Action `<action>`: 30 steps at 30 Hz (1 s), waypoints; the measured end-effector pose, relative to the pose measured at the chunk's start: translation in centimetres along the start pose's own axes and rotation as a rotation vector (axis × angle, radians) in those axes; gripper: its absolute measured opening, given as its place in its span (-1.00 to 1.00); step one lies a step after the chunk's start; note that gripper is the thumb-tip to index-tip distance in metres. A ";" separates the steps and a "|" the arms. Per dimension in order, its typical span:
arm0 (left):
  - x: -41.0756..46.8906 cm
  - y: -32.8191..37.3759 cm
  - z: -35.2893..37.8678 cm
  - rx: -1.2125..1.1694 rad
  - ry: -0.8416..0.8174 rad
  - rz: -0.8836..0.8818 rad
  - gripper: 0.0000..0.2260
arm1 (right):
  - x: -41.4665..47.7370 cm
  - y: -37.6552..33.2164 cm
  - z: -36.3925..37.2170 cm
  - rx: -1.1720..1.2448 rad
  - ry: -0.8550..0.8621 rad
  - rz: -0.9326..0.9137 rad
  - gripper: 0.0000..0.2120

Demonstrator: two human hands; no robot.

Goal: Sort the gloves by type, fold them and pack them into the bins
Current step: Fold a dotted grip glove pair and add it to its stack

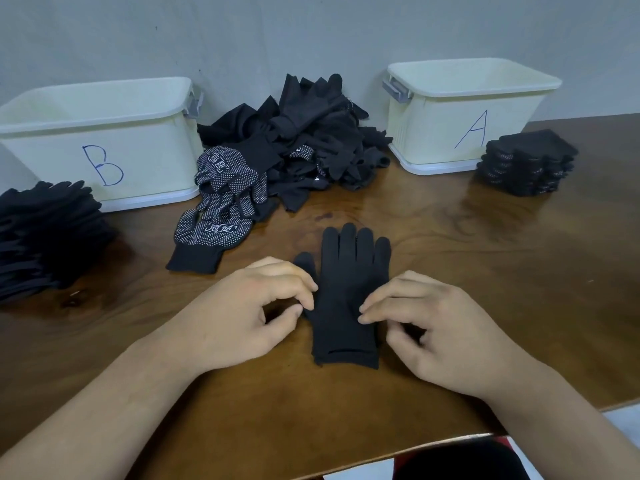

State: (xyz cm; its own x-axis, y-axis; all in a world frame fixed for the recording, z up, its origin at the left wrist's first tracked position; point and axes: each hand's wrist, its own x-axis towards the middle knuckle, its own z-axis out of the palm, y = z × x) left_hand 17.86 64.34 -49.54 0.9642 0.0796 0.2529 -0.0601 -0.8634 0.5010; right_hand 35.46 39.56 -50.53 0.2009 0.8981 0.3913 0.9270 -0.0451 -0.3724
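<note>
Head view of a glove-sorting bench. A plain black glove point(346, 296) lies flat on the wooden table point(502, 271) at near centre, fingers pointing far and cuff toward the person. The left hand point(249, 313) pinches the glove's left edge between thumb and curled fingertips, just below the glove's thumb; the right hand point(436, 327) does likewise on the right edge, its fingertips touching the fabric (whether any cloth is actually lifted cannot be told). Far of the glove, at centre, sits an unsorted heap of black gloves point(311, 140), and at its near-left side lie dotted grip gloves point(221, 199) with white printed marks, their ribbed cuff toward the near left. The cream bin marked B point(104, 140) stands at far left, the cream bin marked A point(464, 112) at far right, both against the grey wall point(277, 32). A stack of folded plain black gloves point(45, 237) rests at the left edge, near of bin B; a stack of folded dotted gloves point(526, 164) rests just right of bin A, touching or nearly touching its base. The interiors of both bins are hidden from this angle.
</note>
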 end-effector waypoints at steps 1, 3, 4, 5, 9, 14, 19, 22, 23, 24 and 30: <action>0.1 0.3 0.0 -0.012 0.036 0.005 -0.82 | 0.0 0.1 0.1 0.032 0.018 0.007 -0.71; 0.5 1.4 0.2 -0.029 0.102 0.017 -0.87 | 0.1 0.1 0.2 0.079 0.050 0.011 -0.71; 0.6 1.9 0.4 -0.035 0.107 0.020 -0.90 | 0.2 0.1 0.2 0.089 0.060 0.012 -0.71; 0.8 2.3 0.8 -0.027 0.080 0.017 -0.91 | 0.3 0.0 0.3 0.088 0.063 0.012 -0.72; 0.8 2.5 2.1 0.121 -0.077 0.006 -0.62 | 0.6 0.0 0.3 0.031 0.056 0.015 -0.75; 0.6 2.4 1.8 0.153 -0.069 -0.016 -0.54 | 0.3 0.0 0.3 -0.149 0.154 0.072 -0.73; 0.8 2.4 1.8 0.132 -0.067 -0.044 -0.48 | 2.7 1.2 -0.8 -0.077 0.100 0.080 -0.72; 0.8 2.4 1.8 0.125 -0.080 -0.059 -0.47 | 5.0 3.5 -0.8 -0.127 -0.195 -0.008 -0.67; 0.8 2.4 1.9 0.125 -0.082 -0.060 -0.48 | 5.6 4.2 -0.7 -0.121 -0.292 0.005 -0.62; 0.8 2.4 1.9 0.125 -0.084 -0.061 -0.48 | 6.1 4.9 -0.5 -0.106 -0.363 0.023 -0.57; 0.8 2.5 1.6 0.143 -0.088 -0.065 -0.48 | 8.1 7.0 -0.5 -0.162 -0.482 0.023 -0.49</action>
State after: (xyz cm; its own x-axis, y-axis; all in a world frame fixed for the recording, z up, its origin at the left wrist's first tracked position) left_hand 18.87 61.47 -49.46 0.9842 0.0991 0.1468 0.0345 -0.9202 0.3900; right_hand 43.72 46.32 -49.51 0.0883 0.9941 -0.0628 0.9688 -0.1003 -0.2265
